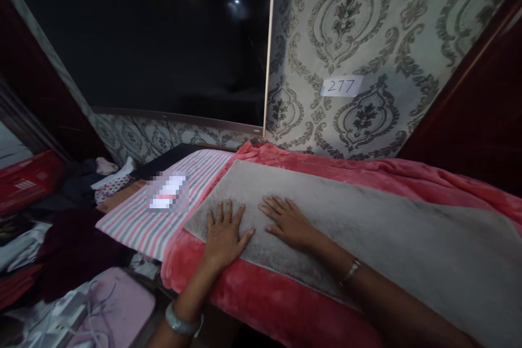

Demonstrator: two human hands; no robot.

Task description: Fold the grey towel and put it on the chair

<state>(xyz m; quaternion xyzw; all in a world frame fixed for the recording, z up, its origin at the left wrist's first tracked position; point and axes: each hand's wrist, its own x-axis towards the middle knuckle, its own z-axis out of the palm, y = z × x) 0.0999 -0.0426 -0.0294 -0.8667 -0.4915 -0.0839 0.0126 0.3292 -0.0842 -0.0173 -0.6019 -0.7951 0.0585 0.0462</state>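
A long grey plush cloth (391,228) is spread over a red plush blanket (269,296) on a raised surface. My left hand (224,234) lies flat on the grey cloth near its left end, fingers spread. To its right, my right hand (287,223) also rests on the grey cloth with its palm down and fingers apart. Neither hand holds anything. Left of the cloth lies a pink, grey and white striped cloth (199,171), with a blurred-out item (167,193) on top.
A large dark television screen (163,38) stands behind, beside patterned wallpaper bearing a paper label (341,86) marked 277. At the lower left are a pink stool-like top (126,304), a white power strip (65,315) with cables, piled clothes (81,250) and a red bag (28,185).
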